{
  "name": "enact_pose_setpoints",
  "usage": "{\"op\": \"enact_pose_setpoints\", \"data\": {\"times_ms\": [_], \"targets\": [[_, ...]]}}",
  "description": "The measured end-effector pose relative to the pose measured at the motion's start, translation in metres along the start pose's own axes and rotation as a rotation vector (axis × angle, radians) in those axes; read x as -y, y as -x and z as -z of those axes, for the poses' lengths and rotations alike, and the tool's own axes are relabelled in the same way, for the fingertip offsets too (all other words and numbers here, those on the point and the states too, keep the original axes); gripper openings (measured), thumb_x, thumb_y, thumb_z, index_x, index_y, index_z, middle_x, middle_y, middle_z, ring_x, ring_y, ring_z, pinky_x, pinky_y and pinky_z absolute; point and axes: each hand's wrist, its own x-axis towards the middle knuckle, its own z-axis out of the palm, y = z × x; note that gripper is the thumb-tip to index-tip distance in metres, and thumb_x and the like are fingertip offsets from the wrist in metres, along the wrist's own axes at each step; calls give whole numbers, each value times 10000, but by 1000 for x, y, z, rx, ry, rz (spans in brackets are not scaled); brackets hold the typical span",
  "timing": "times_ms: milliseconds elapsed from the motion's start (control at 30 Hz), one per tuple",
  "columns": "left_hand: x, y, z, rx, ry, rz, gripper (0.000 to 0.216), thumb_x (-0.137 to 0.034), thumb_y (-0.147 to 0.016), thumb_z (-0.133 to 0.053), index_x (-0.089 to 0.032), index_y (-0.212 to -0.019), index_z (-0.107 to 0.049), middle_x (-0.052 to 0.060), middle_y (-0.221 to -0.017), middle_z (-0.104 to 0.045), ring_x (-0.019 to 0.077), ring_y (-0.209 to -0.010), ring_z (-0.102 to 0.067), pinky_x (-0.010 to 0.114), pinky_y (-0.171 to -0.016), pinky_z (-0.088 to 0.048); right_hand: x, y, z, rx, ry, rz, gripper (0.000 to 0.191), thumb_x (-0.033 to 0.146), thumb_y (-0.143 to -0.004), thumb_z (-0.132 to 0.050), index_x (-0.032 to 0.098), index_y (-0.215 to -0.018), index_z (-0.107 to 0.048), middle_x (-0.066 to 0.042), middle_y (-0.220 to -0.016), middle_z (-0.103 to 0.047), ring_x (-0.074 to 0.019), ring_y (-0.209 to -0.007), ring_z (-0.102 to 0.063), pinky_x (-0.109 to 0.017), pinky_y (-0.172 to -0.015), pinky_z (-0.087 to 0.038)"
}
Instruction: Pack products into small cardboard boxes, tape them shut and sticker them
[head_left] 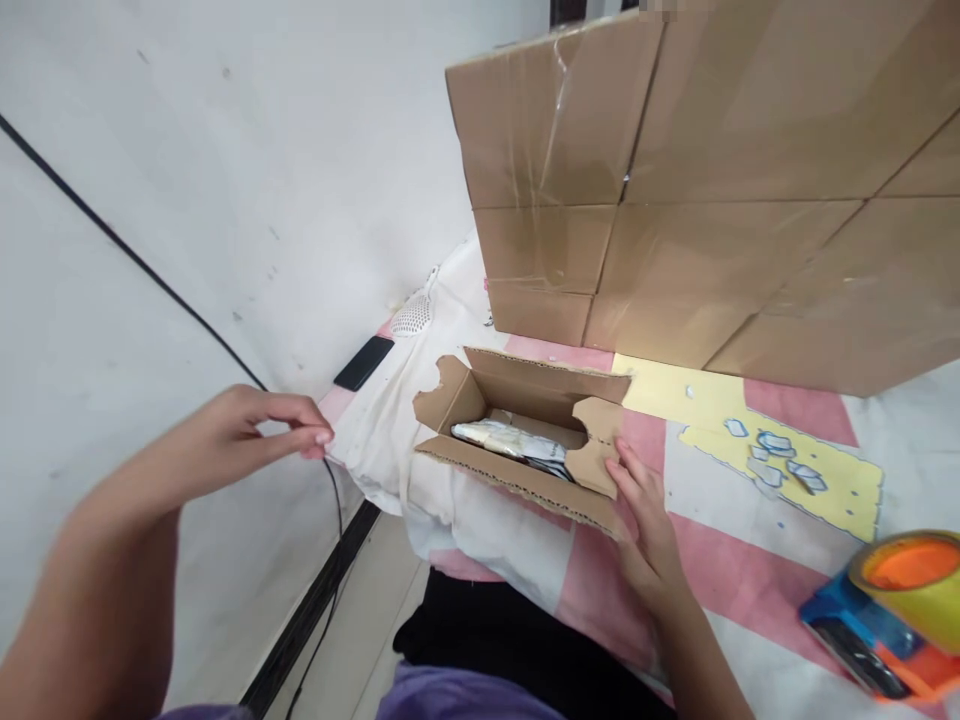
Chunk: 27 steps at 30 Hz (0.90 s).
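Observation:
A small open cardboard box [480, 395] lies on the pink, white and yellow cloth [720, 570], with a silvery packet [510, 441] inside it. My right hand [645, 530] rests against the box's near right corner, fingers stretched along the end flap. My left hand [255, 430] hovers to the left of the box, off the table edge by the wall, thumb and fingers pinched together with nothing visible between them.
A stack of sealed cardboard boxes [705, 180] fills the back right. A tape dispenser [892, 610] with an orange-cored roll sits at the lower right. A dark phone [364, 362] lies by the wall, and a black cable [150, 270] runs down the white wall.

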Motion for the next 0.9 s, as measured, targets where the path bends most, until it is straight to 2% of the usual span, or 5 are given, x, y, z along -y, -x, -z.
{"op": "enact_pose_setpoints", "data": {"times_ms": [200, 367, 533, 800, 900], "targets": [[10, -26, -61, -39, 168, -20, 338, -493, -899, -599, -205, -812, -752, 8, -751, -745, 172, -732, -690, 221, -683, -533, 2, 2, -5, -25, 17, 19, 503, 265, -1010, -468, 321, -1507, -416, -91, -1635, -322, -323, -1492, -309, -582, -1136, -348], [1, -36, -79, -132, 163, -103, 332, -512, -903, -594, -230, -870, -766, 23, -844, -772, 187, -824, -713, 217, -729, -535, 7, -1, 4, -90, 67, 67, 450, 267, -992, -474, 277, -1441, -500, -123, -1559, -425, -332, -1416, -411, -568, -1073, -412], [8, -35, -100, -63, 227, -52, 337, -527, -880, -629, -225, -816, -766, 25, -815, -775, 186, -796, -721, 206, -688, -541, 55, -58, 29, -204, 43, 150, 267, 188, -954, -561, 260, -1198, -642, -80, -1173, -687, -253, -1087, -645, -426, -930, -516], [35, -12, -126, -35, 336, -21, 354, -540, -875, -640, -219, -798, -765, 26, -808, -775, 173, -772, -715, 193, -687, -536, 96, -185, -5, 1057, 614, -250, 297, 414, -873, -673, 189, -1065, -699, -101, -1039, -737, -254, -824, -697, -301, -599, -450], [42, 0, -126, -63, 354, -2, 355, -550, -862, -651, -223, -784, -766, 20, -794, -774, 169, -751, -709, 188, -684, -535, 99, -194, -13, 1208, 716, -289, 333, 432, -851, -675, 171, -1056, -705, -116, -1060, -731, -262, -802, -690, -300, -540, -407]]}}
